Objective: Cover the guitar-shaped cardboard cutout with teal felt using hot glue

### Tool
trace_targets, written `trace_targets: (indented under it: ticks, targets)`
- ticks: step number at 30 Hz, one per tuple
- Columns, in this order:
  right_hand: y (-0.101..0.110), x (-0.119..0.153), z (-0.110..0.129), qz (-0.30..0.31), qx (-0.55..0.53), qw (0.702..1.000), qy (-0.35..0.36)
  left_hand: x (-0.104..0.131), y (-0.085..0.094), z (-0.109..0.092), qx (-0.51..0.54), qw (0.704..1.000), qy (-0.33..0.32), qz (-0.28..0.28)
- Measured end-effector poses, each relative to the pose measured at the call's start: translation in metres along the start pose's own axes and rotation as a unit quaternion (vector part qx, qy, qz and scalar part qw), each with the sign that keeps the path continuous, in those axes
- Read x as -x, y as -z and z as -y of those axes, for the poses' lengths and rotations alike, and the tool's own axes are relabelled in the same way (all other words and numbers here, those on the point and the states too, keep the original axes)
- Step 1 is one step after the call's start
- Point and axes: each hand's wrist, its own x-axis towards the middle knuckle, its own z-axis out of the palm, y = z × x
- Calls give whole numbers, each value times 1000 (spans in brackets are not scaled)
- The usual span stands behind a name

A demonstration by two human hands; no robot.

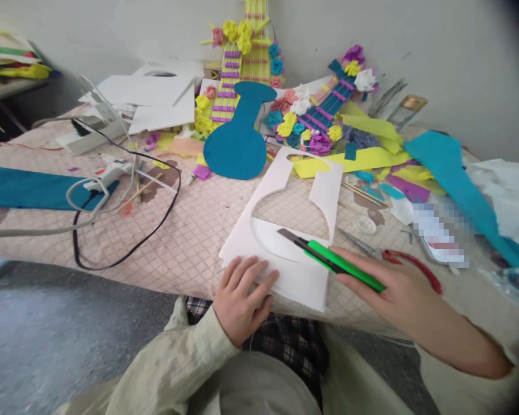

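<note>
Fingers spread, my left hand [243,297] lies on the lower left of a white foam sheet [266,196] that has a guitar-like shape cut out of it. Another white sheet [305,282] lies beneath it at the table's front edge. My right hand [384,288] is closed around a green utility knife [346,266], its blade out and pointing left over the white sheets. Just behind the cut-out sheet, a blue guitar-shaped piece [236,147] leans against the decorated models.
Red-handled scissors [410,268] and a phone [439,236] lie at the right. Flower-decorated instrument models [324,109] stand at the back. A glue gun [106,176], black cable [168,210] and blue strip [30,189] are at the left.
</note>
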Motion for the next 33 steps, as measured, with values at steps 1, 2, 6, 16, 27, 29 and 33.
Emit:
trace_targets:
  ticks: [1,2,6,16,27,29,33]
  targets:
    - [-1,-1,0,2,38,998,49,1,-1,1,2,1000,2,-4]
    - [-2,-2,1,7,62,994,89,1,-2,1,4,1000,5,-7]
    - [-1,-7,3,46,106,980,159,2,-4,2,11,1000,11,-9]
    - [0,-14,5,53,111,975,187,1,-3,0,9,1000,13,-16]
    - [-1,-15,6,54,128,970,198,3,-4,2,2,1000,16,-22]
    - [-1,-15,5,53,136,970,197,3,-4,2,1,1000,19,-19]
    - [0,-16,7,46,149,966,206,3,-4,1,0,1000,24,-18]
